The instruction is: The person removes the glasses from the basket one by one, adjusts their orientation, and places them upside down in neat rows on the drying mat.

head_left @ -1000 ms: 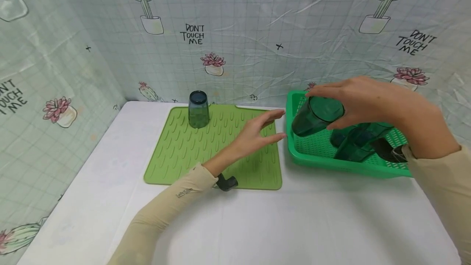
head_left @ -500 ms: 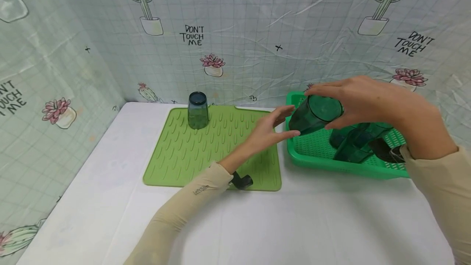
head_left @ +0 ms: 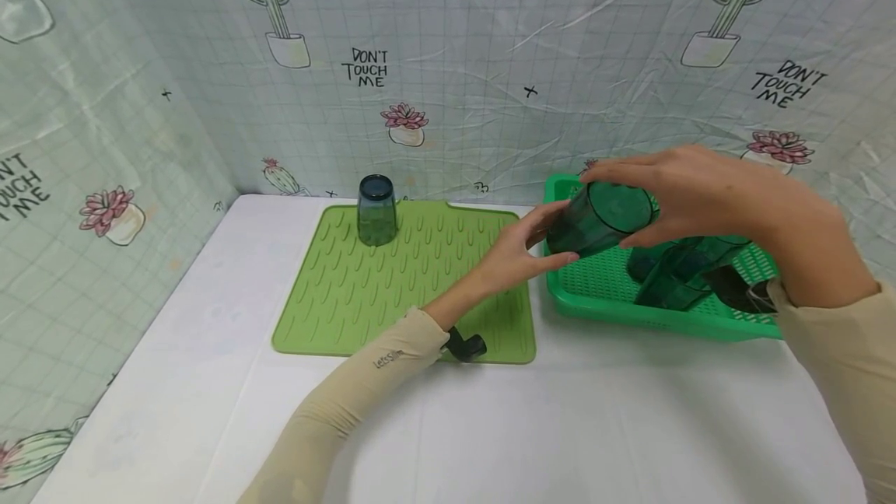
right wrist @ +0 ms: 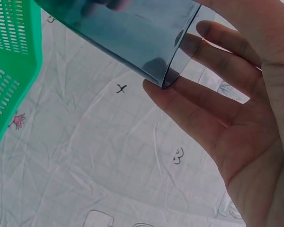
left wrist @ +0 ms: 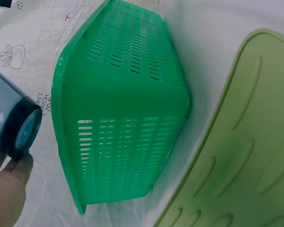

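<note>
A dark teal see-through cup point(head_left: 600, 218) hangs tilted over the left end of the green slotted basket point(head_left: 616, 316). My right hand point(head_left: 633, 193) grips it at the rim end, fingers over the top and thumb beneath. My left hand point(head_left: 560, 236) has reached in from the left and takes the cup's base between fingers and thumb. In the left wrist view the cup's base point(left wrist: 16, 130) sits against my left hand point(left wrist: 7, 198), beside the basket point(left wrist: 123, 118). The right wrist view shows the cup's rim point(right wrist: 132, 38) on my right fingertips point(right wrist: 156, 87).
A light green ridged mat point(head_left: 350, 294) lies left of the basket, with another dark cup point(head_left: 376, 210) upside down at its far edge. More dark cups point(head_left: 675, 271) lie in the basket. A cactus-print sheet walls in the white table point(head_left: 490, 426).
My left hand has moved right, from above the mat to the cup's base, and closed on it. The right hand and the cup have barely shifted.
</note>
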Available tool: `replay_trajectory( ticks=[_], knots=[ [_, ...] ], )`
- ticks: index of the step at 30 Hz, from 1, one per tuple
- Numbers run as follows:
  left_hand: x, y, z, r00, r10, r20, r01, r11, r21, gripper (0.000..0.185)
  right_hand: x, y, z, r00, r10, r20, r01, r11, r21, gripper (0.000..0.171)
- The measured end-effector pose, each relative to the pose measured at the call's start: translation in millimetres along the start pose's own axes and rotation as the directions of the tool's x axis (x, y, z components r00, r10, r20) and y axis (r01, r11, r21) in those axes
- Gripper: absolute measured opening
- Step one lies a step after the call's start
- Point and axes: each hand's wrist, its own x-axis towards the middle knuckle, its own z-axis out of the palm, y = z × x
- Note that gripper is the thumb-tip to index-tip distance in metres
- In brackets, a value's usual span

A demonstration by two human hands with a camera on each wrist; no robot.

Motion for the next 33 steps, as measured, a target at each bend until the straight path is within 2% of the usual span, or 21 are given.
replay_trajectory(
  ticks=[4,12,18,21,24,27,29,33],
  knots=[
    [0.2,1.1,1.5,0.998,0.049,-0.048,-0.051,0.998,-0.03,0.071,-2,-1,-2,1.0,0.014,0.004,-0.014,1.0,0.017,0.093],
    [-0.3,4.4,5.2,0.981,0.118,-0.153,-0.146,0.972,-0.184,0.07,-3,-4,-5,0.998,0.069,0.016,-0.07,0.992,0.101,0.091],
    [-0.1,6.2,5.0,0.959,0.177,-0.223,-0.214,0.965,-0.154,0.07,-2,-3,-4,0.997,0.075,0.008,-0.076,0.985,0.152,0.093],
    [-1.0,6.7,1.9,0.951,0.185,-0.247,-0.221,0.967,-0.126,0.069,1,-3,-2,0.999,0.054,0.0,-0.053,0.979,0.196,0.093],
    [-2.7,9.9,-4.1,0.949,0.169,-0.265,-0.193,0.979,-0.065,0.069,4,-4,2,0.999,0.034,0.006,-0.034,0.969,0.244,0.091],
    [-4.4,13.3,-11.2,0.944,0.194,-0.266,-0.184,0.981,0.059,0.069,7,-6,5,1.0,0.013,0.005,-0.014,0.967,0.256,0.088],
    [-5.2,14.4,-14.5,0.938,0.241,-0.25,-0.202,0.964,0.171,0.068,9,-8,5,1.0,0.005,0.01,-0.007,0.972,0.235,0.085],
    [-6.1,16.6,-16.1,0.92,0.347,-0.181,-0.269,0.898,0.349,0.066,14,-12,4,0.999,0.017,0.05,-0.026,0.983,0.181,0.082]
  ],
)
